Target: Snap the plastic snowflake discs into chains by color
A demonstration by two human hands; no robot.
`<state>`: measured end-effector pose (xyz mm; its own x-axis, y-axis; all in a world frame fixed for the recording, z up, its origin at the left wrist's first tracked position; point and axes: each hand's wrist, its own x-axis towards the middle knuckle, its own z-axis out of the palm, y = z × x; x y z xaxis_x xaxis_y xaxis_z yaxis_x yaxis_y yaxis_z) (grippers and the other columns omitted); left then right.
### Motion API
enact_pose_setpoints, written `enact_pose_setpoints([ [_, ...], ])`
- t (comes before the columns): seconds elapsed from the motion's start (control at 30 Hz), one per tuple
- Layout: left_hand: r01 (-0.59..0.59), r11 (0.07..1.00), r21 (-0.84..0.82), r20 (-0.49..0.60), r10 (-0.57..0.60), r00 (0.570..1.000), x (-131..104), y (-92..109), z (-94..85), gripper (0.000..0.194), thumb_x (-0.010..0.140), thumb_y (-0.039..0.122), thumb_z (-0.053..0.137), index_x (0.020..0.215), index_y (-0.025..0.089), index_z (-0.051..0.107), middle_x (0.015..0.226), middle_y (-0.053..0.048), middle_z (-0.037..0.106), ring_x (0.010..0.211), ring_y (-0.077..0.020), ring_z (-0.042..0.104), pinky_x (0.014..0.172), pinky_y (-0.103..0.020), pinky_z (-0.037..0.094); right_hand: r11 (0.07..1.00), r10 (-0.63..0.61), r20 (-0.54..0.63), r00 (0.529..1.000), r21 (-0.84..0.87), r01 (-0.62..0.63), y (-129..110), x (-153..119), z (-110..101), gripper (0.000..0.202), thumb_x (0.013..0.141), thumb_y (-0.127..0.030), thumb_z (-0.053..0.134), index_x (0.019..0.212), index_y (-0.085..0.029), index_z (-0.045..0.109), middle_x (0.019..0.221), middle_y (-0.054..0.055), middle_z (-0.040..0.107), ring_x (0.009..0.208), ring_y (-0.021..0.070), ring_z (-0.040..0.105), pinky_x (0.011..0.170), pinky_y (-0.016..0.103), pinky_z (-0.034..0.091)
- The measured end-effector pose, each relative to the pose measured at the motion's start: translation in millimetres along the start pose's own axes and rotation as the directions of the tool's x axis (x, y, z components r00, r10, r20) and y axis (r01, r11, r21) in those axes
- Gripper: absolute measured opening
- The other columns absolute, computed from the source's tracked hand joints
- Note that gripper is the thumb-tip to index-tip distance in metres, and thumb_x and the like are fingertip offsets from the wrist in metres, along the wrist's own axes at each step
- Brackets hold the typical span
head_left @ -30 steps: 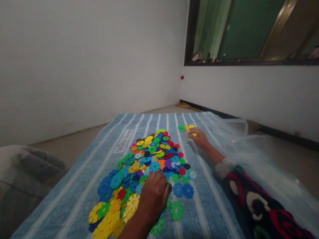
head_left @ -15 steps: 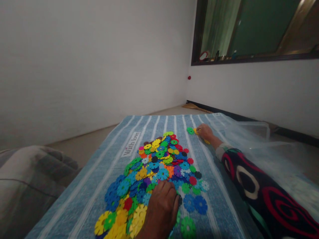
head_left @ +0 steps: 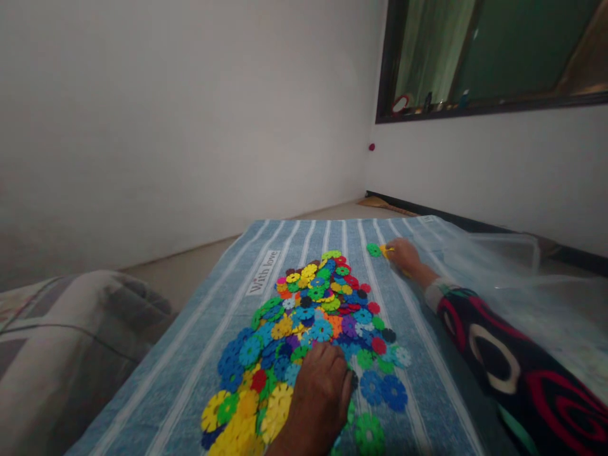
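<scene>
- left hand lying palm down, fingers curled, on near edge of the disc pile; grip not visible, cannot tell.
- discs spread across the striped cloth; likely light, stiff, slippery plastic, best pinched by notched rims.
- right hand farther off, pinching a yellow disc beside a green disc.

Two hands, one striped blue cloth, one heap of plastic discs (too many to count)
</scene>
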<state>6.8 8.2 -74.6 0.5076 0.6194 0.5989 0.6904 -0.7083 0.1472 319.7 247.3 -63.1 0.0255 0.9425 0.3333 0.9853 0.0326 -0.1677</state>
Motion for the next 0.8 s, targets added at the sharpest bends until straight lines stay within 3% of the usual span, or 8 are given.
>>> enact_pose_setpoints([
  [0.23,0.047,0.998,0.041,0.064,-0.05,0.997,-4,3,2.4,0.007,0.082,0.012,0.056,0.077,0.017,0.056,0.079,-0.005,0.061,0.077,-0.0201,0.053,0.071,-0.037,0.05,0.972,-0.202,-0.112,0.973,0.102,0.213,-40,-44,9,0.023,0.084,-0.016,0.051,0.091,-0.015,0.073,0.098,0.012,0.069,0.097,0.024,0.059,0.086,0.031,0.041],
  [0.47,0.053,0.997,0.063,0.132,-0.061,0.989,-3,4,0.5,0.004,0.081,0.015,0.06,0.077,0.017,0.059,0.082,-0.006,0.061,0.08,-0.0209,0.054,0.073,-0.037,0.049,0.811,-0.426,-0.168,0.889,0.365,0.458,-102,-123,5,0.016,0.086,-0.019,0.053,0.082,-0.019,0.068,0.086,0.007,0.066,0.086,0.0208,0.057,0.081,0.032,0.043],
  [0.57,0.059,0.995,0.08,0.152,-0.071,0.986,-2,4,-0.6,0.003,0.082,0.015,0.06,0.079,0.016,0.06,0.083,-0.006,0.062,0.081,-0.021,0.054,0.074,-0.037,0.049,0.76,-0.429,-0.218,0.877,0.437,0.481,-114,-147,-1,0.015,0.084,-0.017,0.053,0.084,-0.02,0.068,0.088,0.007,0.067,0.088,0.0211,0.058,0.083,0.034,0.043],
  [0.8,0.046,0.994,0.095,0.192,-0.064,0.979,0,2,1.1,0.005,0.083,0.016,0.06,0.078,0.016,0.062,0.083,-0.006,0.063,0.082,-0.0215,0.055,0.076,-0.037,0.049,0.755,-0.322,-0.233,0.918,0.522,0.398,-112,-173,-2,0.014,0.082,-0.016,0.054,0.081,-0.021,0.067,0.087,0.006,0.068,0.089,0.0217,0.06,0.084,0.035,0.046],
])
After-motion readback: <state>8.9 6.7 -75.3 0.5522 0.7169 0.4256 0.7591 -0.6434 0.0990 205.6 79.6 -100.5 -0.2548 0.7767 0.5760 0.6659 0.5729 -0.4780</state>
